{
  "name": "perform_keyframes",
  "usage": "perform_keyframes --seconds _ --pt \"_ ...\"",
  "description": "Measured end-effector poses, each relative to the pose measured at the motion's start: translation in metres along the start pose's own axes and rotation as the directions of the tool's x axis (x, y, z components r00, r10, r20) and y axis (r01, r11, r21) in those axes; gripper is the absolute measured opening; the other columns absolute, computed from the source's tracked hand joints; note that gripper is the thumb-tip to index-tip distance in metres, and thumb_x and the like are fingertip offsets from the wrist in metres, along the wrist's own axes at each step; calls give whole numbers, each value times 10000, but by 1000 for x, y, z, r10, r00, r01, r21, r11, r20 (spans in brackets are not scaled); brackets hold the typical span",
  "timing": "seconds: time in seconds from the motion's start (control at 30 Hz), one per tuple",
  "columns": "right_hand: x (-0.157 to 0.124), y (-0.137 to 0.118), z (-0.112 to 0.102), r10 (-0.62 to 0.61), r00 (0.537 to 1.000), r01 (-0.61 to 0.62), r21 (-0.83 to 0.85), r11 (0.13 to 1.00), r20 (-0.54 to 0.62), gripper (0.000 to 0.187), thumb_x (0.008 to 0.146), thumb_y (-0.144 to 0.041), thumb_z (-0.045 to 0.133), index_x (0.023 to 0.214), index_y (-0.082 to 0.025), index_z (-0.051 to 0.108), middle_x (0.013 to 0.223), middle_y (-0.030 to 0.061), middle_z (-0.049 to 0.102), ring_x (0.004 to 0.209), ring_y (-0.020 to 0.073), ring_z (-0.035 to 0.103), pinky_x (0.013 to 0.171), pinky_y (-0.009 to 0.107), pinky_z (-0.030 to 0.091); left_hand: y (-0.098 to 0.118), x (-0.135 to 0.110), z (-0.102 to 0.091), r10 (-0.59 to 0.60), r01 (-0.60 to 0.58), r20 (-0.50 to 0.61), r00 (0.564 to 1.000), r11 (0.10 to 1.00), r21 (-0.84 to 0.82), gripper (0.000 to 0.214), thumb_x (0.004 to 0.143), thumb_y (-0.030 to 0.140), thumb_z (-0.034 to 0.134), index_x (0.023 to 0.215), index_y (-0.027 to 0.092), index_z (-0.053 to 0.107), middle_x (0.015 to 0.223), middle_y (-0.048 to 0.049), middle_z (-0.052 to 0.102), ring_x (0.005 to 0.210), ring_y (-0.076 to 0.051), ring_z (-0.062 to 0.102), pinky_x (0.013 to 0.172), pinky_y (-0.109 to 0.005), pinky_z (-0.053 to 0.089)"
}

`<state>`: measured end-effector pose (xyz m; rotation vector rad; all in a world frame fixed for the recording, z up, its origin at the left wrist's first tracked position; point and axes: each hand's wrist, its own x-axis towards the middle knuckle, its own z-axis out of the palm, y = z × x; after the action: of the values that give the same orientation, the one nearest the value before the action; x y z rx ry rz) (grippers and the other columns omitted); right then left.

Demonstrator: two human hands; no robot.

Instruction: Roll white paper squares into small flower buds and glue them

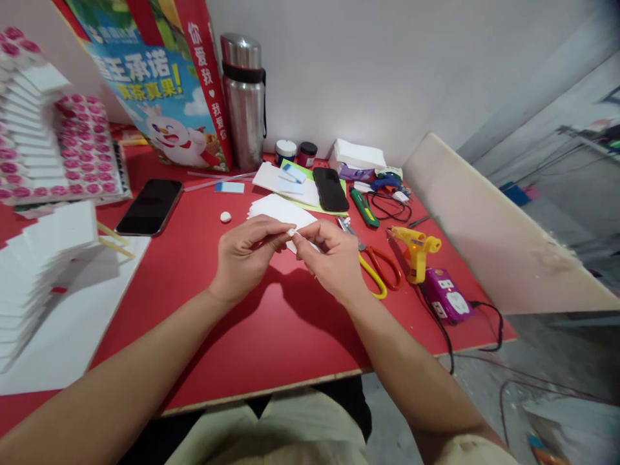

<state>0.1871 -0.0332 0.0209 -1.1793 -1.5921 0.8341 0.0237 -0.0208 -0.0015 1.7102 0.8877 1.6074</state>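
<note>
left hand (247, 255), right hand (329, 257), white bit (291, 231) (pinched)

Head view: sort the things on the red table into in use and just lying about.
In use: small white piece, pinched between left hand and right hand; stack of white cards beneath them; perhaps the glue gun, its light on.
Lying about: black phone, second phone, steel flask, scissors, green knife, power strip.

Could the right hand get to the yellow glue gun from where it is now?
Probably yes. The glue gun stands just right of the right hand, with only the flat scissors lying between. But its grip is pinching a small white piece together with the left hand.
</note>
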Motion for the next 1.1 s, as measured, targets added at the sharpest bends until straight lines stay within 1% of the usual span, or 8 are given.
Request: perform_keyframes --seconds 0.07,0.13,0.23,0.37,0.7,0.97,1.03,1.1 --pt "-1 -1 -1 -77 997 75 -76 994 -28 200 920 -343 685 779 -202 662 610 -23 610 525 104 458 532 263 366 -1 0 1 27 -27 -4 1000 1000 -12 154 912 183 710 971 247 837 811 -35 747 710 -147 660 678 -290 543" --pt "-2 -1 -2 -110 994 109 -80 991 -4 188 930 -342 681 811 -197 682 631 -17 632 523 98 458 530 262 367 -2 0 1 43 -43 -11 999 999 -8 170 910 165 709 979 250 838 807 -33 746 712 -145 657 677 -287 542" --pt "-1 -2 -2 -26 996 20 78 997 80 212 928 -402 703 899 -192 692 692 -6 689 491 88 489 498 253 395 -3 1 -1 53 -53 -24 998 998 17 190 910 159 708 998 263 840 825 -34 752 739 -146 666 698 -283 547" --pt "2 -2 -2 91 989 -117 242 963 116 279 884 -453 752 857 -186 675 663 -12 691 418 80 502 433 245 409 -5 0 -2 41 -41 3 999 999 31 186 897 185 727 1007 280 843 869 -43 772 779 -164 689 721 -295 566" --pt "3 -4 -4 164 982 -184 267 946 96 282 849 -441 775 815 -180 674 623 -16 679 402 75 493 429 235 397 0 -3 2 4 -4 1 1000 994 111 145 903 259 738 1000 274 845 938 -57 815 878 -209 740 835 -349 588" --pt "1 -5 -3 151 988 -155 284 946 35 271 851 -400 774 745 -183 651 561 -35 628 376 73 464 404 233 372 0 -8 9 113 -111 -6 994 985 135 243 913 145 710 1085 270 829 950 -47 808 871 -165 739 830 -286 571" --pt "3 -3 -4 165 984 -175 282 943 59 284 846 -418 783 754 -180 658 577 -28 644 385 74 484 413 229 392 -1 -7 9 78 -76 -9 997 990 115 225 909 154 717 1063 269 833 923 -44 802 857 -167 734 819 -292 571" --pt "7 -2 -6 196 969 -235 324 916 148 312 814 -450 819 804 -176 670 653 -5 698 434 90 562 459 232 467 -2 -5 7 -10 12 -30 1000 998 65 185 907 187 727 1026 272 839 906 -41 797 852 -179 730 829 -319 575"
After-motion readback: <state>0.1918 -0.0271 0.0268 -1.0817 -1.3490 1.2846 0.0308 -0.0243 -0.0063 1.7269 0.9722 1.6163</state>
